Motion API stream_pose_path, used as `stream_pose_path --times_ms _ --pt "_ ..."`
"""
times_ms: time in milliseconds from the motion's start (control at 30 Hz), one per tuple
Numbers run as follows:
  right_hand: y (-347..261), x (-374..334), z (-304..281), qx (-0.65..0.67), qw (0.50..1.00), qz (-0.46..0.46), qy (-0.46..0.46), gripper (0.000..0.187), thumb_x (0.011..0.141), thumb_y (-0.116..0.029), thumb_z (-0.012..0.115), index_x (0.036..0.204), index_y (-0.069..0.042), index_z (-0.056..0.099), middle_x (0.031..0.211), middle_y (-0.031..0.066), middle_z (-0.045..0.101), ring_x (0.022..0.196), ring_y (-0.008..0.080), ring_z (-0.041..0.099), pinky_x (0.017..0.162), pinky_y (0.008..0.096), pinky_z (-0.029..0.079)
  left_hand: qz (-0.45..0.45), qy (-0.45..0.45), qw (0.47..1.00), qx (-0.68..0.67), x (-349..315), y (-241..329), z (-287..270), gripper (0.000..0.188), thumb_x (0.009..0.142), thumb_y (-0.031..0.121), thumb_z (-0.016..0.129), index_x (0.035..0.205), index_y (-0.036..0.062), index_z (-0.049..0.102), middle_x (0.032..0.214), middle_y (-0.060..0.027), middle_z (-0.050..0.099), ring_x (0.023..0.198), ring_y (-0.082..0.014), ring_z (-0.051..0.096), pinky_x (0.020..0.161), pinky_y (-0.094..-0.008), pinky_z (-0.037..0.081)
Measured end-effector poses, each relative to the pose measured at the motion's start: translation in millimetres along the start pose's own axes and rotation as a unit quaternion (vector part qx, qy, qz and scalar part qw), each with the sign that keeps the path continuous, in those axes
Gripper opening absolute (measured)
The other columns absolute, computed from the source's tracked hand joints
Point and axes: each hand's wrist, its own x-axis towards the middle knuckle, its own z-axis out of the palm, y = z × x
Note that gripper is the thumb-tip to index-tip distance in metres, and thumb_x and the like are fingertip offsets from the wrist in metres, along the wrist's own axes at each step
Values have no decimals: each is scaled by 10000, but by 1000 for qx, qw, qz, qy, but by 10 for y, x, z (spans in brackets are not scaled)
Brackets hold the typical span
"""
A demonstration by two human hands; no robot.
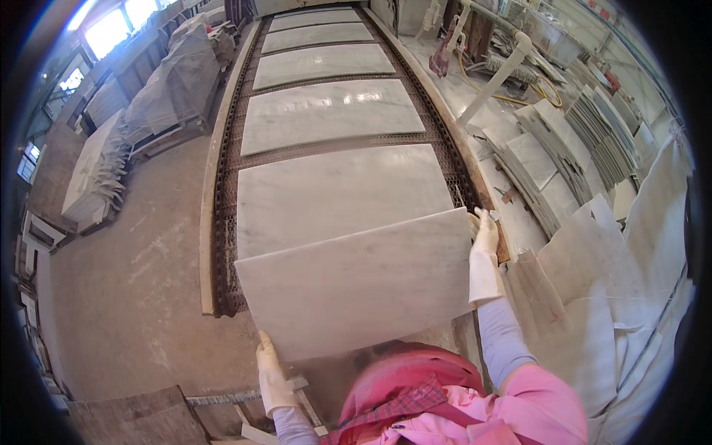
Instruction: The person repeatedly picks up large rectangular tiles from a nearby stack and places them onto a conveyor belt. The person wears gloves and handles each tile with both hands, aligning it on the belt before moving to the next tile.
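A pale grey-veined marble slab (pixel 356 285) is held in front of me, tilted, its far edge overlapping the nearest marble slab (pixel 334 185) on the conveyor. My left hand (pixel 271 378), in a cream rubber glove, grips the slab's near left corner, its thumb on the edge. At the far right corner my right hand (pixel 483 256), gloved alike, is closed on the slab's side; some of its fingers are hidden behind the edge. Several more slabs lie in a row along the mesh conveyor belt (pixel 256 146).
Chains and pale side rails (pixel 210 245) border the conveyor. Stacked stone slabs (pixel 95 174) and a wrapped pile (pixel 169 85) stand at left. On the right are leaning slabs (pixel 604 141), a slanting pipe (pixel 497 78) and white sheeting (pixel 593 259). A brown board (pixel 141 417) lies near left.
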Motion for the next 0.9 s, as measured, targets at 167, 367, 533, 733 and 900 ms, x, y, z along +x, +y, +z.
stream_pose_path --times_ms 167,367,533,733,900 --pt "-10 -512 -712 -219 969 -23 114 540 893 -432 447 708 24 671 689 83 667 691 149 605 675 276 463 -3 24 999 30 143 -40 -9 865 811 679 399 1160 -107 492 1129 -174 564 1031 -260 529 902 -352 410" --pt "413 -752 -1432 -491 859 12 142 569 865 -471 437 1019 54 594 942 173 649 882 249 610 803 332 445 15 7 999 33 324 -231 -58 855 810 677 401 1183 -88 479 1147 -182 552 1033 -292 536 876 -408 433" --pt "639 -701 -1344 -453 868 194 -58 751 857 -621 306 1114 37 559 1061 208 607 1079 305 541 889 368 409 31 36 992 119 564 -344 -47 868 813 696 347 1109 -96 545 1041 -217 609 988 -315 576 862 -378 438" --pt "749 -802 -1169 -471 876 89 -47 807 830 -674 276 1115 18 575 1089 217 593 1059 313 551 891 353 417 37 40 986 159 584 -372 -91 882 809 700 340 1083 -110 557 1036 -240 607 987 -325 581 861 -368 439" --pt "723 -935 -1144 -486 862 133 -43 806 832 -673 274 1119 19 572 1092 215 592 1062 313 549 894 352 415 68 35 992 104 645 -508 -147 879 810 695 345 1081 -114 554 1037 -248 603 979 -332 581 861 -367 437"
